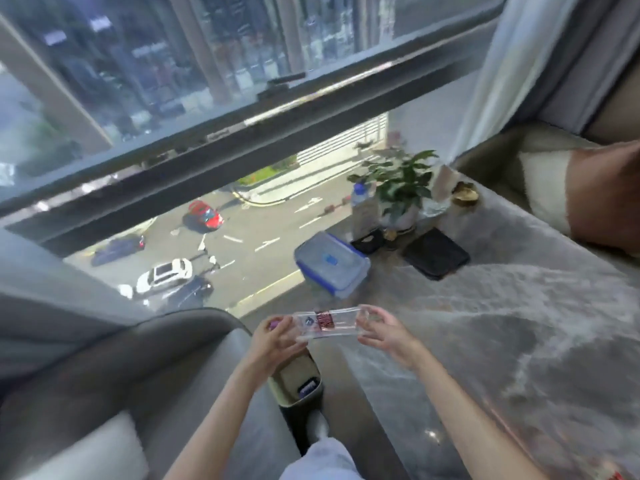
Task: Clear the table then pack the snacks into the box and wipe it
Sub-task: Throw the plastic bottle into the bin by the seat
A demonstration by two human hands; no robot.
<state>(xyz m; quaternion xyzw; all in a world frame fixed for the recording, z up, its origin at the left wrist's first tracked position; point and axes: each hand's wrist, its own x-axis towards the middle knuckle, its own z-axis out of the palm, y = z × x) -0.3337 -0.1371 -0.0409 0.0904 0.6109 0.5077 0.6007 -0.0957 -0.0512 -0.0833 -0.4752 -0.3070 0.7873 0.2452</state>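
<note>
Wrapper (pixel 323 321), clear plastic with a pink label in the middle, is stretched level between our two hands just off the near edge of the grey marbled surface (pixel 519 306). We hold it by its ends, which we judge keeps it flat and open while we deal with it as rubbish or as a snack pack; whether anything is inside we cannot tell. Our left hand (pixel 277 341) pinches the left end with curled fingers and seems also to have something small and purple tucked against it. Our right hand (pixel 382 329) pinches the right end between thumb and fingertips, the other fingers loosely spread. Below the left hand sits a small bin (pixel 298 379) beside the seat, handy for scraps. Farther out on the surface rests the box (pixel 330 263), lid on with blue clips, near the window. Beyond it stand a bottle (pixel 363 209), a potted plant (pixel 401 188) and a dark tray (pixel 436 252).
</note>
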